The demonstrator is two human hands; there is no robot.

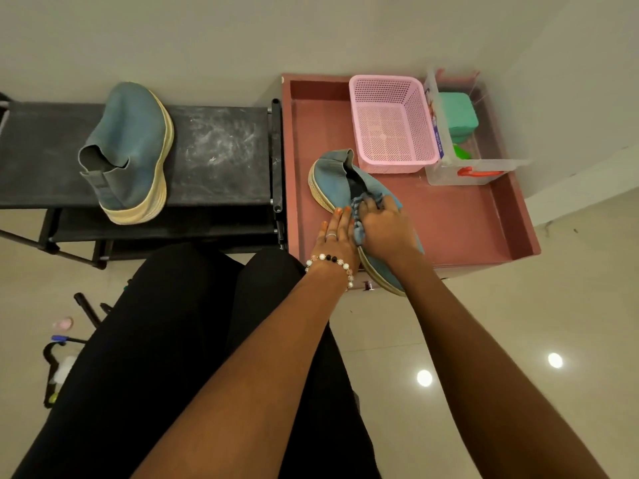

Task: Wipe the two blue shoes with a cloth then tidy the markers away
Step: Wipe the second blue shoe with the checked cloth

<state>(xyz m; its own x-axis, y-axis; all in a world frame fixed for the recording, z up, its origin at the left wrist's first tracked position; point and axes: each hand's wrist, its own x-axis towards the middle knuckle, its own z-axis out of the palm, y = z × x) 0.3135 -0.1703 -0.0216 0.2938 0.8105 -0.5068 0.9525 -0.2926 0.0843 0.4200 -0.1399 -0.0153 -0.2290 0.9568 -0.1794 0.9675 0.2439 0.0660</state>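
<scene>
We see both hands working on one blue shoe (pixel 345 178) that lies across the front of a pink worktop (pixel 460 219) with a raised rim, its toe end reaching past the front edge toward us. Our right hand (pixel 385 226) presses down on a bunched blue-grey cloth (pixel 358 221), fingers curled over it and holding it against the shoe's upper. Our left hand (pixel 337 236) lies flat against the shoe's side with fingers straight, steadying it; it wears a ring and a beaded bracelet (pixel 330 262) at the wrist.

The second blue shoe (pixel 129 150) stands well apart to the left, tipped on its side on the top of a black shoe rack (pixel 221 153) whose fabric surface is dusty, its pale sole facing right.

Behind the shoe we are wiping, a pink mesh basket (pixel 392 122) sits on the worktop, touching or just beside the shoe's heel opening. Right of the basket is a clear plastic box (pixel 463 167) with an orange handle, holding green items.

On the floor at far left lie a few small things, among them what looks like a blue-capped marker (pixel 58 338); they are too small to tell apart with certainty.
</scene>
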